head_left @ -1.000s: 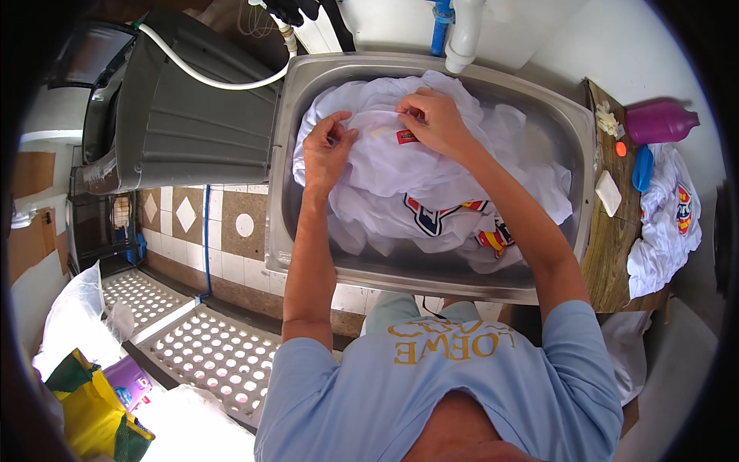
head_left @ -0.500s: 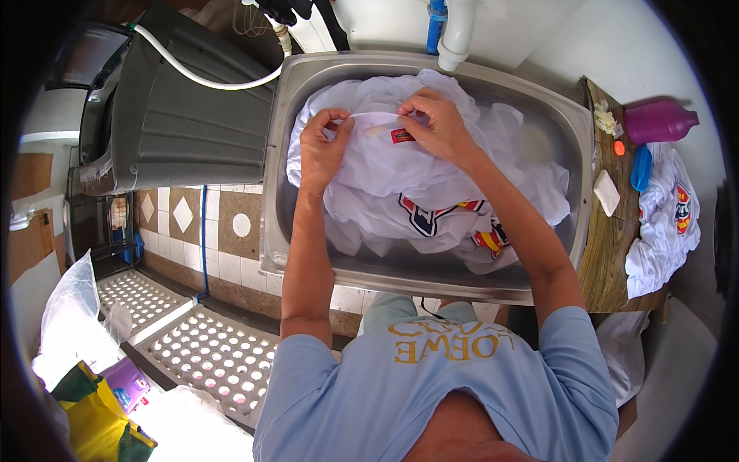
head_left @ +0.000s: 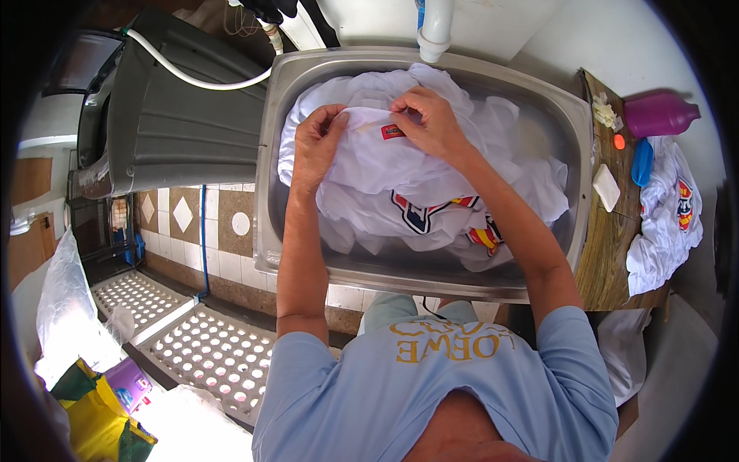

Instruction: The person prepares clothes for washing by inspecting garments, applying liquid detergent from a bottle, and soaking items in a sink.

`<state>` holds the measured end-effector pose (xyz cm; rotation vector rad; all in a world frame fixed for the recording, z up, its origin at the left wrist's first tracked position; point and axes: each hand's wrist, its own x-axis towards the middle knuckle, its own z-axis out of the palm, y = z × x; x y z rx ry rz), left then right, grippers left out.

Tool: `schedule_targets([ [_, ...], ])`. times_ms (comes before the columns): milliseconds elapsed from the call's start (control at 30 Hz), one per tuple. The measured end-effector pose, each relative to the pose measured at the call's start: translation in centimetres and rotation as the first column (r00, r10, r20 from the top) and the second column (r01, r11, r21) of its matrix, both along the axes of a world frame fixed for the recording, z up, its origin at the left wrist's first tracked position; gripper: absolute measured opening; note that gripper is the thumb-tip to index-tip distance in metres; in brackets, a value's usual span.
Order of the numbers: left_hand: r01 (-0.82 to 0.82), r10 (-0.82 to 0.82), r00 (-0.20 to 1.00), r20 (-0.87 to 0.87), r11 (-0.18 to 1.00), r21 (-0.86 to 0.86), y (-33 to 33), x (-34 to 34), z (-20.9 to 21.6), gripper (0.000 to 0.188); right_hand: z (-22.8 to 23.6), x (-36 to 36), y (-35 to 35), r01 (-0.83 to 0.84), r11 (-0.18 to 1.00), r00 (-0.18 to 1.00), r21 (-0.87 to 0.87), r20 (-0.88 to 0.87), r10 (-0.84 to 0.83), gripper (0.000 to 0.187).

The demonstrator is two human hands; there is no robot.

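A: How did the white cloth [head_left: 362, 165] look?
B: Thin, rumpled, red label [head_left: 392, 132] near its top edge. Lay in the metal sink [head_left: 266, 177].
A: Grip?
B: Left hand [head_left: 318, 142] and right hand [head_left: 431, 125] reached in, apart, both pinching that edge.
A: Counts?
B: Saw one sink, one purple bottle [head_left: 658, 115], one white bar [head_left: 606, 187].

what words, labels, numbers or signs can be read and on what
Located only, not copied:
Blue shirt: readable gold lettering, upside down.
White laundry: red label too small to read; bold prints partly hidden.
Purple pack: too small to read.
Far-right cloth: creased print.
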<state>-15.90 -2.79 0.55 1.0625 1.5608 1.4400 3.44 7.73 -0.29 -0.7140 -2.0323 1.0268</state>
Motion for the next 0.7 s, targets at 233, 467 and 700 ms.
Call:
schedule_targets([
  [233,-0.037,0.038,0.999,-0.028,0.999,0.04,0.1,-0.2,-0.6,0.017,-0.3,-0.3,0.1,0.037,0.998,0.999,0.051,-0.027,-0.036,0.013],
  [467,-0.098,0.1,0.874,-0.476,0.995,0.029,0.1,-2.9,-3.5,0.017,0.3,2.6,-1.3,0.107,0.939,0.994,0.326,-0.044,-0.098,0.027],
  [700,-0.137,0.096,0.846,-0.524,0.99,-0.04,-0.4,-1.7,-1.5,0.018,5.8,17.6,-2.3,0.297,0.927,0.955,0.231,-0.044,-0.295,0.021],
])
